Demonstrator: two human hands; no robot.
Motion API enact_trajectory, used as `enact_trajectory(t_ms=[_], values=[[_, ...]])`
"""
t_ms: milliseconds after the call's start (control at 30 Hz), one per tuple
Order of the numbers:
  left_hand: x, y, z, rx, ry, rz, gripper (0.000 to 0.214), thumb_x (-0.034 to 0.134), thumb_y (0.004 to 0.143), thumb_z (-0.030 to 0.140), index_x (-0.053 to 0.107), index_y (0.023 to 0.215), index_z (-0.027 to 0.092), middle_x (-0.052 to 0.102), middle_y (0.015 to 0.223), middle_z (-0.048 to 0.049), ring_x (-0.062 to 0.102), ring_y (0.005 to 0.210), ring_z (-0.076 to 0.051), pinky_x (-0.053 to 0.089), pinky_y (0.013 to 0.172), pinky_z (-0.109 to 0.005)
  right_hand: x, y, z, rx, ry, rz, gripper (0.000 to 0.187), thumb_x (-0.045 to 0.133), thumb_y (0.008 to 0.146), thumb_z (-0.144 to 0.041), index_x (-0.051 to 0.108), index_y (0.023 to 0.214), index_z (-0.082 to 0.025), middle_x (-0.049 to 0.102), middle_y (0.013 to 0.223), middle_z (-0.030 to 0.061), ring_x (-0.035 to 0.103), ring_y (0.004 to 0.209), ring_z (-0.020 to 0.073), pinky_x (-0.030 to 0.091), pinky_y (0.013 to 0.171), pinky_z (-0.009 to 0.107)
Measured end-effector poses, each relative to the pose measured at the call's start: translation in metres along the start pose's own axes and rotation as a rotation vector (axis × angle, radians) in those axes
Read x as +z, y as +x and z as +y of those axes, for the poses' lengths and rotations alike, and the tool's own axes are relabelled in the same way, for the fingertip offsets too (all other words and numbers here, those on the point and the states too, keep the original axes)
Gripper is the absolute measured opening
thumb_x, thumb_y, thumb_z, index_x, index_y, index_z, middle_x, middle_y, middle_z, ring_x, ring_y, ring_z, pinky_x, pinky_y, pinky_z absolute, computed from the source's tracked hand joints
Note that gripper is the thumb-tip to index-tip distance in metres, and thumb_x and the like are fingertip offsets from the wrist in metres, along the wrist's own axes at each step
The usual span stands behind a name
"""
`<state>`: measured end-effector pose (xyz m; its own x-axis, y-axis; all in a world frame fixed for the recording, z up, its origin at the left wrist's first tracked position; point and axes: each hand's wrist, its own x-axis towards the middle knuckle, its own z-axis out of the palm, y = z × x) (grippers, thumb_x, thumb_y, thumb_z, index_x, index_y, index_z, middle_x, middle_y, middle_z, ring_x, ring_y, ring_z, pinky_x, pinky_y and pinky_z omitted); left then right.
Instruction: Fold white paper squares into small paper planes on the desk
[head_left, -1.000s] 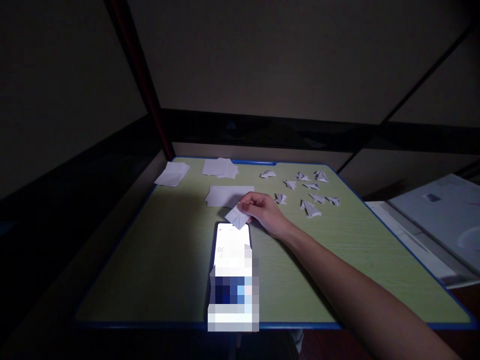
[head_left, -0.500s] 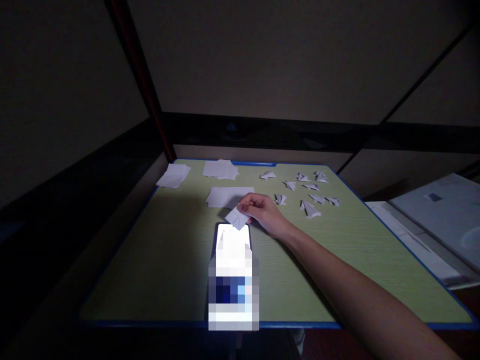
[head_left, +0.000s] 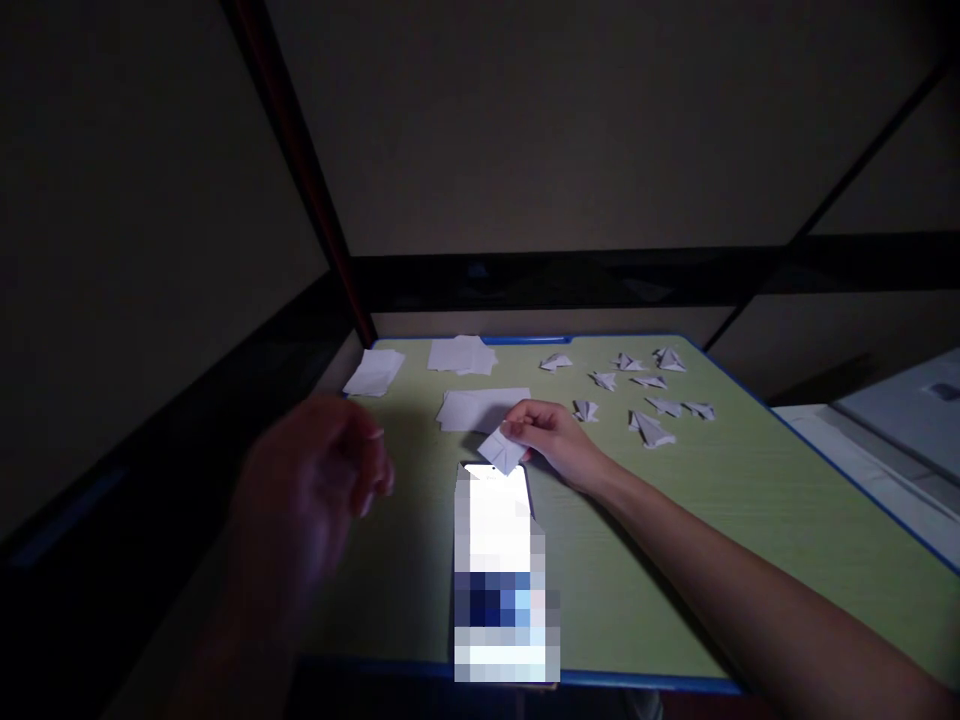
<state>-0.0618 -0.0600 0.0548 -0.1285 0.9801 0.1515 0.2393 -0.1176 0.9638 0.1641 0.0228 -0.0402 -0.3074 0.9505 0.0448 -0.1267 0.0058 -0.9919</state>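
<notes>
My right hand rests on the green table and pinches a small, partly folded white paper just above the top edge of a lit phone lying face up. My left hand hovers blurred over the table's left side, fingers loosely curled and apart, holding nothing. A flat white sheet lies just behind the folded paper.
Several small folded paper planes are scattered at the table's far right. Two more piles of white sheets lie along the far edge. A dark red post rises behind the far left corner. A pale surface sits to the right.
My left hand has come into view from the lower left. The view has shifted slightly. My right hand still pinches the folded paper in the same place.
</notes>
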Motion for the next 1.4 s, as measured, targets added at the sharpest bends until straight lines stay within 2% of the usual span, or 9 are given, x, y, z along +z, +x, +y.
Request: enact_trajectory(t_ms=[67, 167, 233, 333, 567, 700, 867, 1133, 1400], values=[[0.018, 0.017, -0.011, -0.007, 0.002, -0.111, 0.03, 0.045, 0.095, 0.036, 0.056, 0.074, 0.016, 0.051, 0.061, 0.0031, 0.045, 0.046, -0.009, 0.038, 0.046, -0.023, -0.001, 0.0, 0.001, 0.004, 0.003, 0.0, 0.031, 0.081, 0.069, -0.043, 0.065, 0.068, -0.016, 0.061, 0.057, -0.002, 0.048, 0.048, 0.0093, 0.033, 0.048, 0.024], [0.05, 0.043, -0.033, 0.041, 0.174, -0.277, 0.027, 0.049, 0.09, 0.037, 0.056, 0.072, 0.017, 0.053, 0.063, 0.0021, 0.045, 0.052, -0.011, 0.033, 0.049, -0.024, -0.001, 0.0, 0.002, -0.001, 0.004, 0.045, 0.031, 0.081, 0.07, -0.043, 0.066, 0.067, -0.017, 0.057, 0.054, -0.0033, 0.043, 0.046, 0.0087, 0.028, 0.045, 0.023], [0.065, 0.055, -0.049, 0.116, 0.264, -0.316, 0.031, 0.049, 0.091, 0.039, 0.052, 0.068, 0.018, 0.05, 0.061, 0.0024, 0.046, 0.057, -0.012, 0.031, 0.053, -0.025, 0.0, 0.0, 0.002, -0.014, 0.025, 0.07, 0.03, 0.081, 0.07, -0.042, 0.066, 0.067, -0.017, 0.051, 0.05, -0.0051, 0.036, 0.045, 0.0079, 0.022, 0.045, 0.024], [0.076, 0.06, -0.063, 0.164, 0.289, -0.386, 0.034, 0.049, 0.092, 0.038, 0.048, 0.064, 0.018, 0.045, 0.058, 0.0038, 0.042, 0.056, -0.012, 0.029, 0.055, -0.026, 0.002, 0.001, 0.002, -0.031, 0.06, 0.095, 0.031, 0.083, 0.067, -0.043, 0.066, 0.065, -0.017, 0.051, 0.053, -0.0045, 0.036, 0.048, 0.0083, 0.022, 0.046, 0.024], [0.084, 0.058, -0.065, 0.192, 0.231, -0.417, 0.023, 0.053, 0.085, 0.029, 0.054, 0.065, 0.017, 0.048, 0.058, 0.0034, 0.043, 0.055, -0.011, 0.028, 0.053, -0.025, 0.001, 0.0, 0.003, -0.015, 0.045, 0.151, 0.031, 0.084, 0.065, -0.043, 0.066, 0.066, -0.018, 0.047, 0.051, -0.005, 0.032, 0.048, 0.0087, 0.019, 0.046, 0.024], [0.082, 0.059, -0.07, 0.226, 0.173, -0.385, 0.023, 0.051, 0.083, 0.026, 0.05, 0.061, 0.017, 0.045, 0.056, 0.0038, 0.041, 0.054, -0.01, 0.026, 0.052, -0.024, 0.003, -0.002, 0.001, -0.038, 0.003, 0.127, 0.03, 0.083, 0.067, -0.043, 0.067, 0.066, -0.018, 0.048, 0.051, -0.0048, 0.033, 0.047, 0.0089, 0.021, 0.046, 0.025], [0.079, 0.056, -0.073, 0.318, 0.155, -0.39, 0.02, 0.053, 0.083, 0.027, 0.057, 0.067, 0.015, 0.045, 0.056, 0.0046, 0.039, 0.052, -0.009, 0.026, 0.051, -0.023, 0.003, -0.004, 0.0, -0.047, 0.026, 0.107, 0.023, 0.082, 0.069, -0.037, 0.068, 0.067, -0.018, 0.048, 0.051, -0.0054, 0.033, 0.046, 0.0086, 0.024, 0.046, 0.025], [0.078, 0.055, -0.072, 0.3, 0.194, -0.4, 0.019, 0.052, 0.083, 0.025, 0.056, 0.068, 0.015, 0.045, 0.055, 0.0043, 0.04, 0.052, -0.009, 0.026, 0.05, -0.024, 0.005, -0.005, -0.008, -0.037, 0.011, 0.13, 0.022, 0.081, 0.066, -0.035, 0.067, 0.065, -0.017, 0.05, 0.05, -0.0052, 0.034, 0.045, 0.0076, 0.019, 0.045, 0.025], [0.08, 0.055, -0.074, 0.367, 0.239, -0.358, 0.021, 0.052, 0.083, 0.025, 0.053, 0.065, 0.016, 0.044, 0.054, 0.0043, 0.039, 0.051, -0.009, 0.025, 0.051, -0.024, 0.002, -0.006, -0.006, -0.031, -0.015, 0.093, 0.022, 0.079, 0.069, -0.035, 0.067, 0.068, -0.017, 0.051, 0.05, -0.0052, 0.035, 0.045, 0.0075, 0.017, 0.045, 0.025]])
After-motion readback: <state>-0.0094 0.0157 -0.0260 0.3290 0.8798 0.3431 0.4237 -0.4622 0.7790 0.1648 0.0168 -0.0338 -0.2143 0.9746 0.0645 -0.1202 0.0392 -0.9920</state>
